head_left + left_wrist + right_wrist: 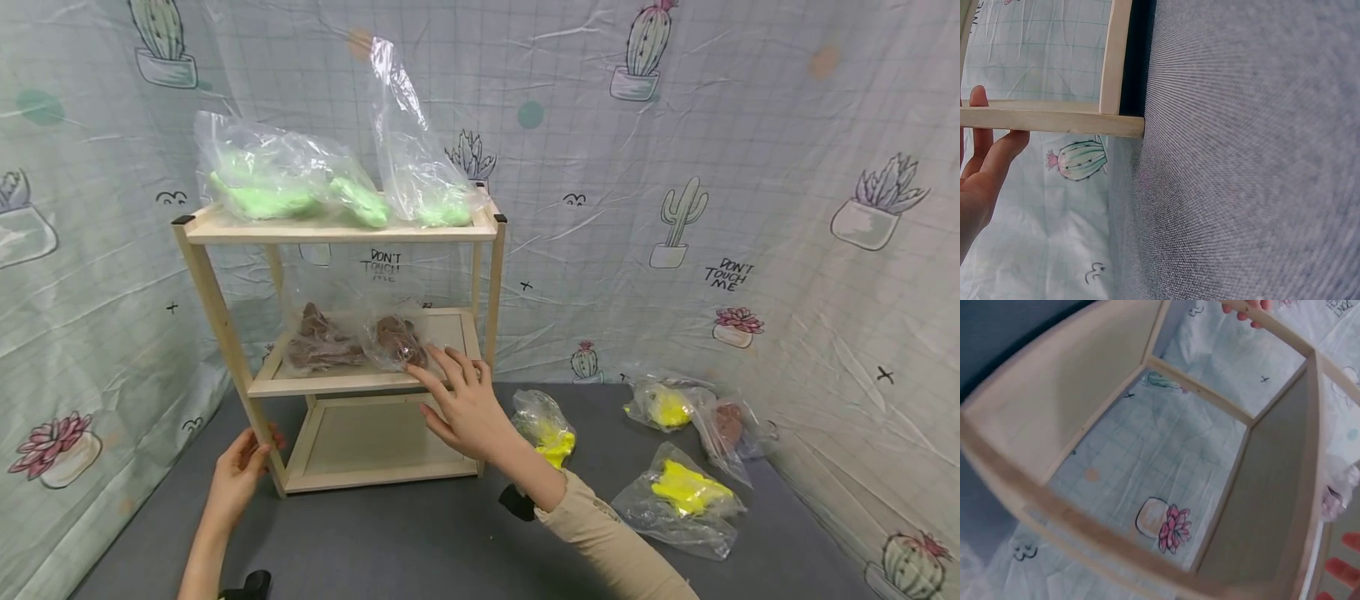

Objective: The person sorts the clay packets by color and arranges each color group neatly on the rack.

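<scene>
Gripping post — left hand — right hand spread

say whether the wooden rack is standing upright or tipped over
Upright: the wooden rack stands on the gray surface, shelves stacked one above another, bags lying on two; the left hand holds a front post.

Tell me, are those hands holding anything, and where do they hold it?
The left hand grips the wooden rack by its front left post, low down. The right hand, fingers spread, shows no grip.
</scene>
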Motion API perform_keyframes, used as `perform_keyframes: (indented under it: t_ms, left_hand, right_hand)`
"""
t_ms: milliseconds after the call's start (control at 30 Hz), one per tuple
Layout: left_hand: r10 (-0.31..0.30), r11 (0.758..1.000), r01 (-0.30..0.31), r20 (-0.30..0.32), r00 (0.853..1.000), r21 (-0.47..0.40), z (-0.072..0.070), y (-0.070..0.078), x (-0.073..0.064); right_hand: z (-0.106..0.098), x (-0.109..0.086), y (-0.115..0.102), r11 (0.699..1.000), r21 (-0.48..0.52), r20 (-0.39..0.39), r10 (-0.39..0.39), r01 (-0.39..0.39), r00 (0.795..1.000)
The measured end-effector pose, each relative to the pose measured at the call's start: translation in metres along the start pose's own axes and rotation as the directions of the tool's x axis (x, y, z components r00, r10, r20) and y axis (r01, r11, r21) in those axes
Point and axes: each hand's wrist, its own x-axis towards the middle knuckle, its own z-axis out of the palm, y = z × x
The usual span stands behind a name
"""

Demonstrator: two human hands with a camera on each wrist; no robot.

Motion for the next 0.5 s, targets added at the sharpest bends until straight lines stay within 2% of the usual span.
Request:
perform_keyframes:
  t_ms: [33, 100, 200, 233, 267, 433, 500]
  left_hand:
    - [0.012, 0.999, -0.012, 0.003, 1.000, -0.033, -0.001, -0.006, 0.001]
    - [0.014, 0.999, -0.014, 0.003, 1.000, -0.050, -0.001, -0.006, 0.001]
    - [0.001, 0.999, -0.001, 0.009, 1.000, -0.035, -0.001, -0.001, 0.002]
    - [0.004, 0.999, -0.004, -0.001, 1.000, -0.054, 0.000, -0.004, 0.003]
    - [-0.007, 1.000, 0.007, -0.006, 1.000, -0.014, 0.000, -0.006, 0.004]
    - [-0.028, 0.999, 0.029, -0.042, 0.999, 0.025, -0.001, -0.040, 0.006]
    - [-0.039, 0.998, 0.042, -0.053, 0.998, 0.046, -0.002, -0.047, 0.006]
  right_hand:
    - [-0.004, -0.006, 0.002, 1.000, 0.002, -0.021, -0.015, 0.016, 1.000]
    - [-0.012, -0.019, 0.006, 0.999, 0.016, -0.051, -0.037, 0.038, 0.998]
    - [-0.025, -0.041, 0.012, 0.998, 0.021, -0.061, -0.054, 0.055, 0.997]
    - [-0.029, -0.049, 0.014, 0.998, 0.021, -0.055, -0.054, 0.055, 0.997]
    - [-0.033, -0.056, 0.016, 0.998, 0.026, -0.049, -0.051, 0.053, 0.997]
    - [-0.052, -0.098, 0.031, 1.000, 0.021, -0.012, -0.009, 0.009, 1.000]
    - [-0.058, -0.113, 0.038, 1.000, 0.013, -0.003, 0.015, -0.015, 1.000]
